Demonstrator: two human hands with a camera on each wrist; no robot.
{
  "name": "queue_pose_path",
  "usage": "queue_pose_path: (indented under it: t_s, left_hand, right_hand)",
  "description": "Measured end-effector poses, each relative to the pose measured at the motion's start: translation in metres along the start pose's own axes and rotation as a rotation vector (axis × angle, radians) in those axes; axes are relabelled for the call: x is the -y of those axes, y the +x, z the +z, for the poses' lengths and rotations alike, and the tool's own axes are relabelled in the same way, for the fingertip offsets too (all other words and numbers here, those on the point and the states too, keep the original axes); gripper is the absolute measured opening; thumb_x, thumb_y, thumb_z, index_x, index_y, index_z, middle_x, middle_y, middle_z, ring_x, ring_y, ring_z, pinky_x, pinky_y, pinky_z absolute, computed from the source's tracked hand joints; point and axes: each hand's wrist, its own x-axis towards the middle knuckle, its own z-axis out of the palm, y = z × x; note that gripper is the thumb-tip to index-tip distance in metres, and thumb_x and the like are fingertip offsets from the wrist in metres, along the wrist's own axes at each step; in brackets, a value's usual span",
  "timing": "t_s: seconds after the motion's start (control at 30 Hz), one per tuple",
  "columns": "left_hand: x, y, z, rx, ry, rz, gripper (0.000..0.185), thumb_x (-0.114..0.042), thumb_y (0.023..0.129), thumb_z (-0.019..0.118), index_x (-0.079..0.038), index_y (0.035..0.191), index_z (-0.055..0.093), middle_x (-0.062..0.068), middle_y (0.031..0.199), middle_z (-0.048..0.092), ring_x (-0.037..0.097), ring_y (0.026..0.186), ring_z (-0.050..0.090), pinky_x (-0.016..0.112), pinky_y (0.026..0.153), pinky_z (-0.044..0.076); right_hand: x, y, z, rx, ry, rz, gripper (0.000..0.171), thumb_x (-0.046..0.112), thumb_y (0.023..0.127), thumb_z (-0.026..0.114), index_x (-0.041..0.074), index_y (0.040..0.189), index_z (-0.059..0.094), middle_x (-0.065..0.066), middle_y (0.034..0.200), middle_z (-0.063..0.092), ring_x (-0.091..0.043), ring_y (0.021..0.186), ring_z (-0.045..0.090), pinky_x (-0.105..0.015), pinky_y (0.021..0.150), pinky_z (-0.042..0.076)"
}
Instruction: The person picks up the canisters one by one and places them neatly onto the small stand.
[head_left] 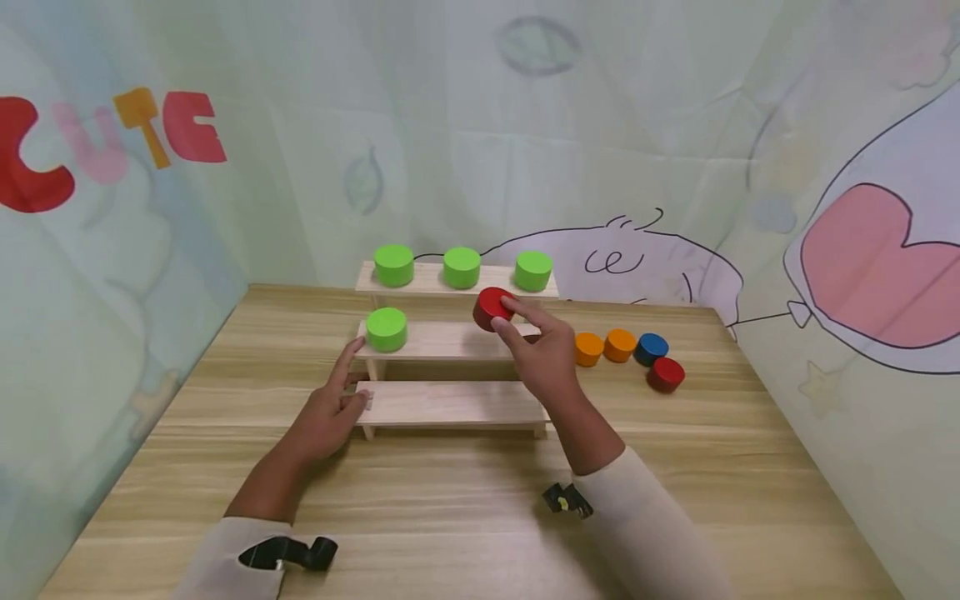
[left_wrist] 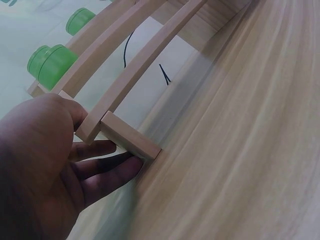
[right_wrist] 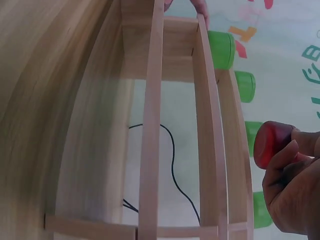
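A three-step wooden stand [head_left: 450, 402] stands on the table, its steps rising toward the back. Three light green round blocks [head_left: 461, 267] sit along the top step, and another green block [head_left: 386, 329] is at the left end of the middle step. My right hand [head_left: 546, 354] pinches a red round block [head_left: 491, 308] between thumb and fingers, held above the middle step. In the right wrist view that red block [right_wrist: 270, 144] is clear of the steps. My left hand [head_left: 327, 414] holds the stand's left end, with fingers [left_wrist: 112, 177] by the lowest step's leg.
Right of the stand, two orange blocks [head_left: 619, 345], a blue block [head_left: 652, 349] and a second red block [head_left: 666, 375] lie on the wood-grain table [head_left: 465, 517]. Printed cloth walls [head_left: 300, 167] close off the back and both sides.
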Motion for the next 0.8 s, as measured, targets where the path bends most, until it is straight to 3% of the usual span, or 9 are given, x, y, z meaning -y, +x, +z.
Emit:
queue_pose_path:
  t_s: [0.27,0.37,0.5,0.63,0.8]
  left_hand:
    - [-0.002,0.0,0.001,-0.002,-0.003,-0.006,0.081,-0.013,0.113,0.045,-0.039,0.176,0.0,0.041,0.157,0.052,0.051,0.124,0.073,0.068,0.103,0.055]
    - [-0.002,0.0,0.001,-0.004,0.004,-0.014,0.081,-0.014,0.113,0.045,-0.039,0.176,0.001,0.041,0.157,0.051,0.052,0.125,0.072,0.069,0.105,0.054]
    - [-0.001,0.0,0.001,-0.001,0.007,-0.019,0.081,-0.015,0.114,0.045,-0.039,0.176,0.0,0.041,0.158,0.05,0.054,0.126,0.071,0.07,0.106,0.054]
    - [0.0,0.0,0.001,-0.005,0.014,-0.012,0.081,-0.014,0.113,0.046,-0.038,0.176,0.0,0.041,0.157,0.051,0.053,0.126,0.071,0.07,0.106,0.054]
    - [0.001,-0.001,0.001,-0.012,0.018,-0.005,0.082,-0.013,0.113,0.047,-0.037,0.177,0.001,0.041,0.155,0.053,0.052,0.125,0.072,0.068,0.105,0.054]
  right_hand:
    - [-0.002,-0.001,0.02,0.021,0.056,0.097,0.042,0.011,0.097,0.083,0.013,0.139,0.077,-0.009,0.148,0.072,-0.027,0.133,0.068,-0.015,0.074,0.058]
    - [-0.004,-0.002,0.025,0.033,0.07,0.145,0.042,0.012,0.098,0.083,0.016,0.139,0.078,-0.008,0.15,0.071,-0.029,0.101,0.075,-0.018,0.065,0.056]
    - [-0.004,-0.003,0.031,0.058,0.069,0.193,0.042,0.014,0.098,0.083,0.019,0.14,0.077,-0.007,0.152,0.069,-0.026,0.067,0.065,-0.02,0.057,0.052]
    - [-0.004,-0.003,0.035,0.083,0.048,0.229,0.042,0.018,0.099,0.082,0.022,0.14,0.077,-0.005,0.154,0.068,-0.016,0.058,0.057,-0.021,0.057,0.052]
    - [-0.004,-0.004,0.04,0.102,0.03,0.233,0.041,0.017,0.099,0.082,0.021,0.14,0.077,-0.006,0.154,0.068,-0.015,0.054,0.051,-0.022,0.057,0.052]
